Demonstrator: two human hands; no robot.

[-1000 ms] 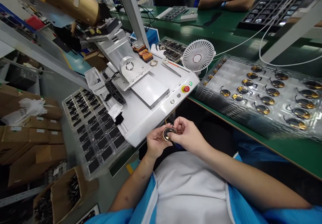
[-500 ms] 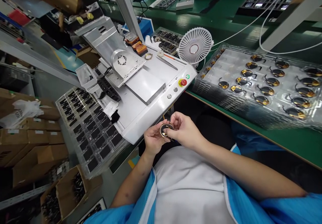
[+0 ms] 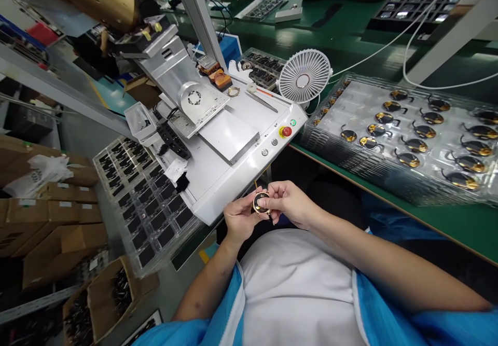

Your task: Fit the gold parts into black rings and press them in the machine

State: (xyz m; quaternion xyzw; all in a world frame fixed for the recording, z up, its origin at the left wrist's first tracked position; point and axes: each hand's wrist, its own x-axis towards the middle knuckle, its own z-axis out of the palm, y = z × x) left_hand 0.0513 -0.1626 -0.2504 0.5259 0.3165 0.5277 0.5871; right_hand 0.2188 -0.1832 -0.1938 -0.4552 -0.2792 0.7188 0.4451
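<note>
Above my lap, in front of the white machine (image 3: 233,180), both hands are on a round gold-rimmed watch case (image 3: 261,202) with a dark inside. My left hand (image 3: 240,219) grips its left side between thumb and fingers. My right hand (image 3: 286,203) reaches in from the right, its thumb pressed on the face of the case and its fingers at the far edge. A short dark strip hangs below the case near my right fingertips.
On the right, a stack of clear trays (image 3: 365,154) holds several round dark parts. A white fan (image 3: 305,76) stands behind the machine. More trays (image 3: 143,211) lie at the left, above cardboard boxes (image 3: 58,232). Across the green table (image 3: 334,29) are other people's arms.
My right thumb has moved onto the face of the case, and its fingers have closed in at the edge. The case now faces the camera more. The whole view has shifted slightly.
</note>
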